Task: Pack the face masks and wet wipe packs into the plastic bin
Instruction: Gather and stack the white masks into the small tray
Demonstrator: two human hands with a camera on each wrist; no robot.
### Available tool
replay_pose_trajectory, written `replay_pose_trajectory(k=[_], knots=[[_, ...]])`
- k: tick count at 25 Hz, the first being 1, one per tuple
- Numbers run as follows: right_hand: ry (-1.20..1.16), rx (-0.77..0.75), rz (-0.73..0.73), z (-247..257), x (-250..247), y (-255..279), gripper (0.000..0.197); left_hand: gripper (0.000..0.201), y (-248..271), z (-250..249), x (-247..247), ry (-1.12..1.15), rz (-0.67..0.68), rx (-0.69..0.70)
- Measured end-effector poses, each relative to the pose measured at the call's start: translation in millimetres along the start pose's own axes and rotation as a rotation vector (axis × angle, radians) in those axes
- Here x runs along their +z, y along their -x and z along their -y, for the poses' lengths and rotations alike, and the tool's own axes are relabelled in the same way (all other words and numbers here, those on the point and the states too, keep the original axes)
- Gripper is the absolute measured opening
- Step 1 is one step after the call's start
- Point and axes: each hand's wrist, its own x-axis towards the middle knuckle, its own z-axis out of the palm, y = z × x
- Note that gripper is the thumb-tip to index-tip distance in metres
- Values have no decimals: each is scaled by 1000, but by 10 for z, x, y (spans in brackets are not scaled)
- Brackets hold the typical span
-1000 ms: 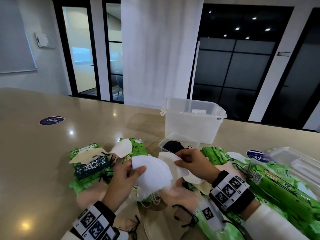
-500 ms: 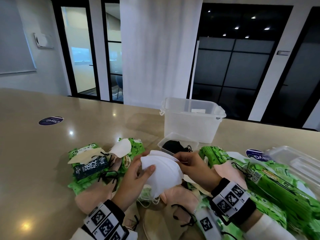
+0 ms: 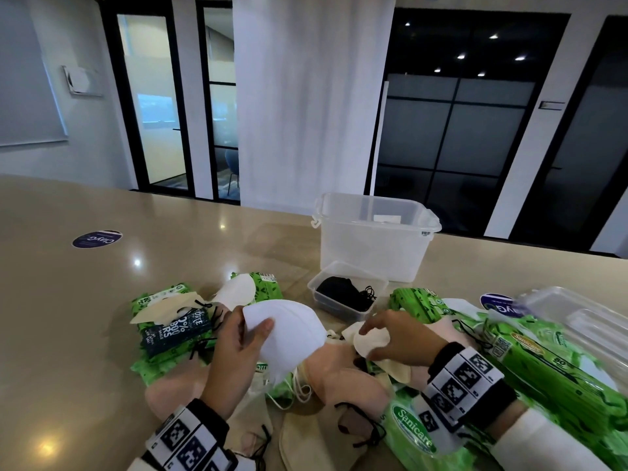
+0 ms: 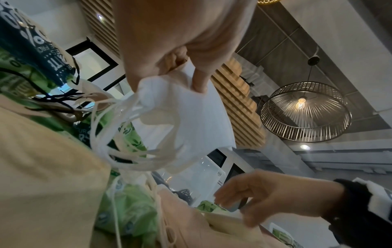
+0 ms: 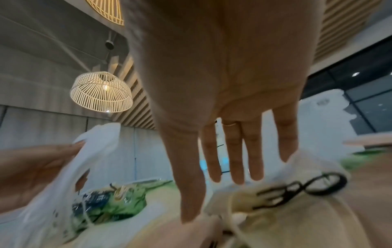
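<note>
My left hand pinches a stack of white face masks above the pile, thumb on top; their ear loops hang down in the left wrist view. My right hand lies to the right of the stack with straight fingers touching a cream mask. The clear plastic bin stands open behind the pile. Green wet wipe packs lie at left, at right and near my right wrist. Pink masks lie under my hands.
A small clear tray holding black masks sits in front of the bin. A clear lid rests on the packs at far right. A dark printed pack lies on the left green pack. Bare tabletop stretches to the left.
My right hand has let go of the white mask stack and dropped to the right onto the cream mask. My left hand keeps the stack, now raised slightly.
</note>
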Motion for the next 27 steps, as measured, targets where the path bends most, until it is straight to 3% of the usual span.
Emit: replay_pose_trajectory(k=[2,3,5,8,13,15,21,27], knots=[[132,81,51,40,116,30,60,21,6,22,-2,15,-11,9],[195,137,39,42,157,27,59,24,11,25,-5,29,-16,7],[242,228,-20,28,190,17,44,34,21,14,-14,50,-18,3],[80,297,-127,-37,127,-13,23,35,23,-7,-86,23,-39,17],[-216,182,-454,-47,-176,91,10,27,-29,51,-202,16,-80,19],[-308,110,-532,-19,-278,134,17,26,-17,53,-183,26,-69,14],[-531,40,-525,125,-410,169,11,25,7,49,-95,29,21,-20],[-608,-8,-538,247,-418,167,11,30,18,-32,6,-1,127,-56]])
